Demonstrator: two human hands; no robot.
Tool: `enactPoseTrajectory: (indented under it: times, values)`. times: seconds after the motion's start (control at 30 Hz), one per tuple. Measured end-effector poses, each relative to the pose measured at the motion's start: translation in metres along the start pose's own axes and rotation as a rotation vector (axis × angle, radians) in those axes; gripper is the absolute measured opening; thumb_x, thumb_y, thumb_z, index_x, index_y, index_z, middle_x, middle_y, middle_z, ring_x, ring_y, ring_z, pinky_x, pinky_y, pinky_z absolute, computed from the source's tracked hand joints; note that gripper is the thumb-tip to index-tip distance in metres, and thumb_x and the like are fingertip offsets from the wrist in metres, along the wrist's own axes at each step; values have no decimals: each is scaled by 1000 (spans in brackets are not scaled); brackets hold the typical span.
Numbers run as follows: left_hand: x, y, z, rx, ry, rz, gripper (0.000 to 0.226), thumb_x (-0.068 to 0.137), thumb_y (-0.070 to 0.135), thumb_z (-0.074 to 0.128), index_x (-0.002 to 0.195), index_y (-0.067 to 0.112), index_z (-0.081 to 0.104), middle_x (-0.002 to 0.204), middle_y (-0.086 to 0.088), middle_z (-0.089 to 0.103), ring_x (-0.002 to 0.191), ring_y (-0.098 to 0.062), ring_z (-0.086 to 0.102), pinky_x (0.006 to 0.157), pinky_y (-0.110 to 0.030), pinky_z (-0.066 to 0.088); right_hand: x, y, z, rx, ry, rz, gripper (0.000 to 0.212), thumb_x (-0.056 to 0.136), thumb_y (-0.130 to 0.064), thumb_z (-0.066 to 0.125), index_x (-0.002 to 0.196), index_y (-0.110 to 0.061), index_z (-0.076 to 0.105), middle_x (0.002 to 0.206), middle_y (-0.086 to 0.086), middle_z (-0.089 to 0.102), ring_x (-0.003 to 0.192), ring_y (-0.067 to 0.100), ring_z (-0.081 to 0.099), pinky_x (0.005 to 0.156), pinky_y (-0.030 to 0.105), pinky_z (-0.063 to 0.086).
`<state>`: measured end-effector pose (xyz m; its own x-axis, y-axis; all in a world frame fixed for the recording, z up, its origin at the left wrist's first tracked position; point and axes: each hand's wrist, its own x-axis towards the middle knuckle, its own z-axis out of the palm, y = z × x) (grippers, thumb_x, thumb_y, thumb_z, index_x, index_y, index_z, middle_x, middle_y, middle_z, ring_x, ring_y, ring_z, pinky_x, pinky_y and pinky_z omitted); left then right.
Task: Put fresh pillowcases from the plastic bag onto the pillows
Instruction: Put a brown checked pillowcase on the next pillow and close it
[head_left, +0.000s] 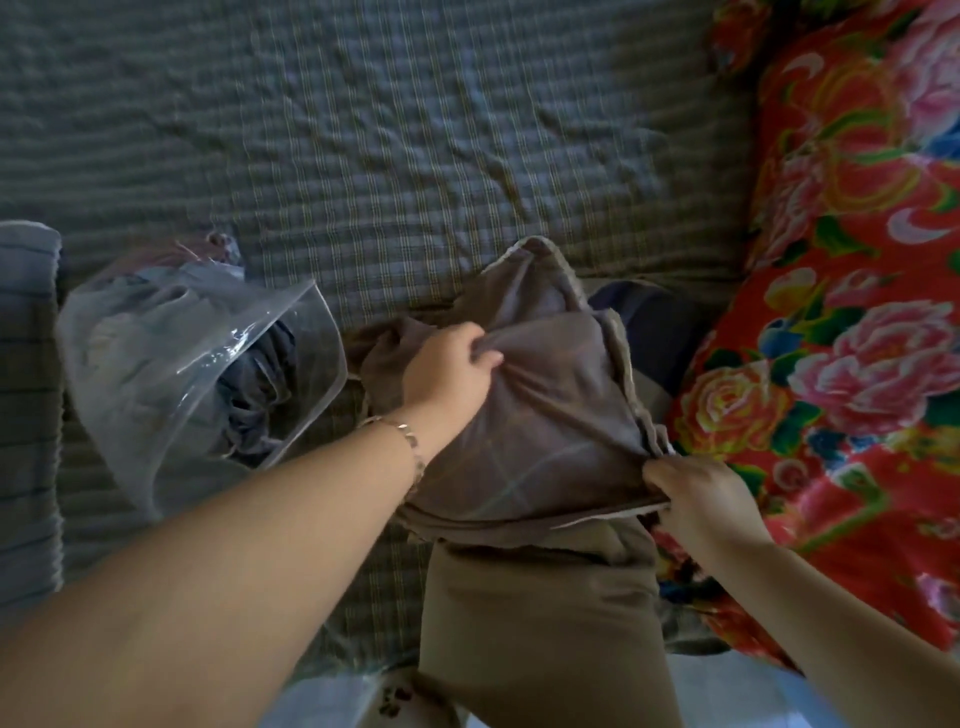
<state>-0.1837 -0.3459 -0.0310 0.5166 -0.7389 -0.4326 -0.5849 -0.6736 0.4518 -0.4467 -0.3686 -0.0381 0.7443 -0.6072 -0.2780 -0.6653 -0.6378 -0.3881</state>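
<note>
The pillowcase (550, 415) covers the far end of the pillow (535, 623), which lies long from near to far on the bed (389, 156). The left hand (449, 374) grips the cloth on top. The right hand (701, 493) pinches its open edge, nearer the bare end. The plastic bag (182, 374) lies left.

The checked bed (389, 130) bears a plastic bag (156, 374), pillow (535, 623) and floral quilt (857, 312).

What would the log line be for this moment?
pillowcase: partly over pillow | left hand: grips its top | right hand: pinches its edge | plastic bag: on bed, left
</note>
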Motion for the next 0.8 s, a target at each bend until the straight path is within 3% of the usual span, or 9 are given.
enactPoseTrajectory:
  times: [0.07,0.13,0.23,0.3,0.37,0.5,0.57,0.7,0.8]
  values:
    - [-9,-13,-17,-159,243,-18,23,85,23,64,101,7,65,101,-11,65,97,-28,58,77,-28,38,1,-3,-2,-6,46,-41,10,54,-3,52,52,-12,57,53,2,53,42,24,53,35,21,39]
    - [-10,-23,-27,-196,354,11,21,82,18,67,99,4,66,96,-9,64,92,-23,57,77,-23,37,-11,-10,6,85,-6,-56,4,56,-12,55,53,-15,57,55,-1,55,44,20,54,39,22,39]
    - [-6,-19,-20,-201,316,75,8,81,8,65,89,9,63,88,3,57,84,-14,52,73,-16,35,-50,-28,34,172,-175,19,6,58,-19,58,62,-18,62,63,-5,61,53,13,62,46,20,40]
    - [-10,-17,-8,-154,236,110,11,84,7,63,94,9,60,90,5,51,85,-14,51,75,-19,38,-63,-36,45,123,-367,155,31,80,-25,40,94,-22,67,97,-6,65,90,10,65,70,17,45]
    - [-20,-28,8,-52,156,177,17,83,10,66,99,7,61,93,0,52,86,-18,52,79,-28,44,-61,-36,50,98,-560,349,31,90,-23,39,113,-26,58,119,-7,58,110,14,56,84,22,43]
    - [-34,-50,30,103,186,195,7,78,7,69,81,3,64,88,-13,59,81,-33,56,74,-43,49,-34,-41,30,84,-630,435,16,78,-33,53,94,-31,51,92,-8,57,97,17,60,69,24,41]
    - [-31,-49,34,141,154,151,8,83,9,65,80,1,63,87,-16,59,83,-36,55,75,-43,45,-20,-46,19,128,-476,453,22,76,-43,58,92,-31,51,88,-9,55,92,16,60,66,24,38]
    - [-32,-52,31,119,113,139,12,89,11,57,84,1,62,91,-15,58,88,-35,52,79,-41,42,19,-53,13,30,218,210,35,75,-38,69,99,-12,64,92,7,62,83,29,63,70,37,51]
    - [-57,-58,20,-8,188,289,13,87,11,56,78,3,57,83,-12,57,81,-25,51,73,-31,42,55,-57,19,-62,218,122,43,64,-31,82,97,-8,66,91,13,61,81,35,62,68,41,53]
